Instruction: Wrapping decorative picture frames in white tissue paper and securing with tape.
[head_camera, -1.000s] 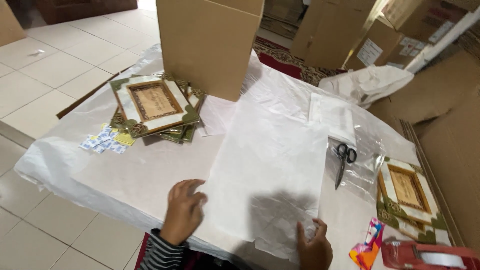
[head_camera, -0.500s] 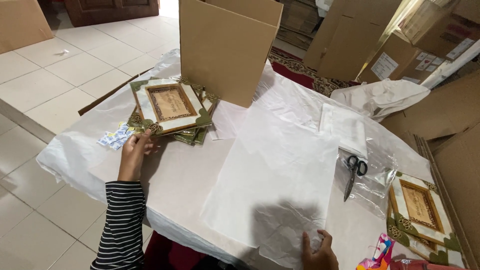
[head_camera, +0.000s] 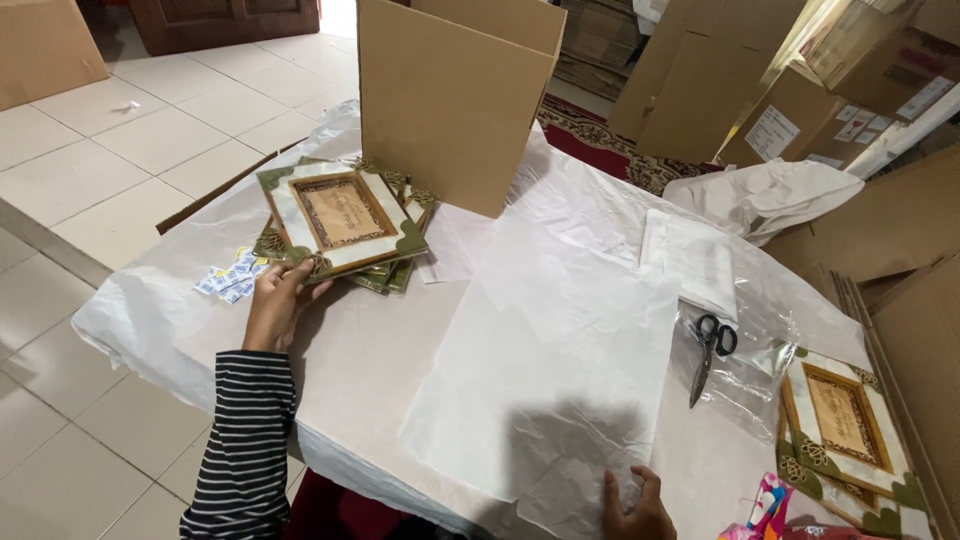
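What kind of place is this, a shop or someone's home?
Probably a packing room: cardboard boxes stand all around, wrapping paper covers the table, and the left hand touches a stack of decorative frames.

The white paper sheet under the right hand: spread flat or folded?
Spread flat. The white paper sheet lies open across the table, lightly creased, with the right hand on its near edge.

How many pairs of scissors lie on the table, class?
1. The scissors, black-handled, lie at the table's right side, between the white paper sheet and the framed plaque. Others may be hidden under paper.
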